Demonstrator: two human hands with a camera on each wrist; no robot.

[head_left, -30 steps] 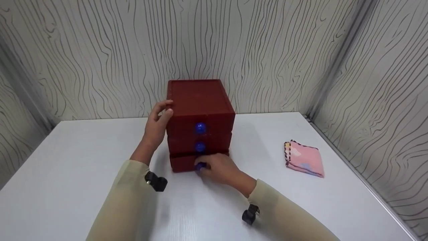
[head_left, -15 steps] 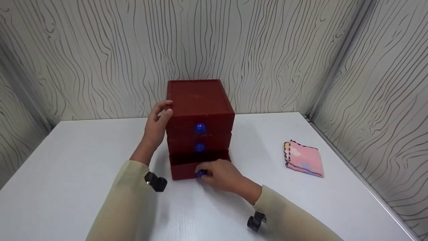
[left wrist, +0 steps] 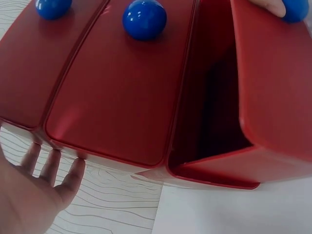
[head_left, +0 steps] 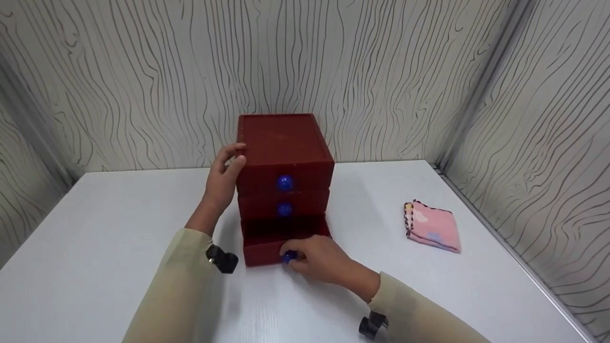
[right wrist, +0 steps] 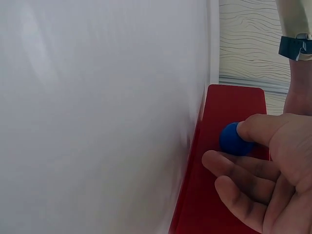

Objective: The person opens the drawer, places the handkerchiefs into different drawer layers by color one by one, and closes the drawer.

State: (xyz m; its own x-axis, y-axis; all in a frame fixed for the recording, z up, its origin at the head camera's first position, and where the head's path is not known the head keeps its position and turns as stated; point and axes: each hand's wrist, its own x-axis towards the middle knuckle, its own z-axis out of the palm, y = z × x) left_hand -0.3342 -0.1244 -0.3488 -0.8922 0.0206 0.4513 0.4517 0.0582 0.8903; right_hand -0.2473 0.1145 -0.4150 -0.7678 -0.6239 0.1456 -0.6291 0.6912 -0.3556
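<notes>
While R hand (head_left: 318,257) pinches blue knob (head_left: 288,257) of pulled-out btm drawer (head_left: 262,255), L hand (head_left: 224,176), fingers spread, touches red cabinet (head_left: 285,139). Cabinet's on white tbl (head_left: 138,214) nr grain-patterned back wall (head_left: 286,57); folded pink cloth (head_left: 434,227) on tbl to R.

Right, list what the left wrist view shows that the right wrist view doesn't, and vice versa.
Only the left wrist view: the left hand, the top knob, the middle knob and the open bottom drawer's inside.

Only the right wrist view: a sleeve, a wrist strap and the palm of the right hand.

Both: the bottom drawer's front, its blue knob, right-hand fingers, the white table and patterned wall.
</notes>
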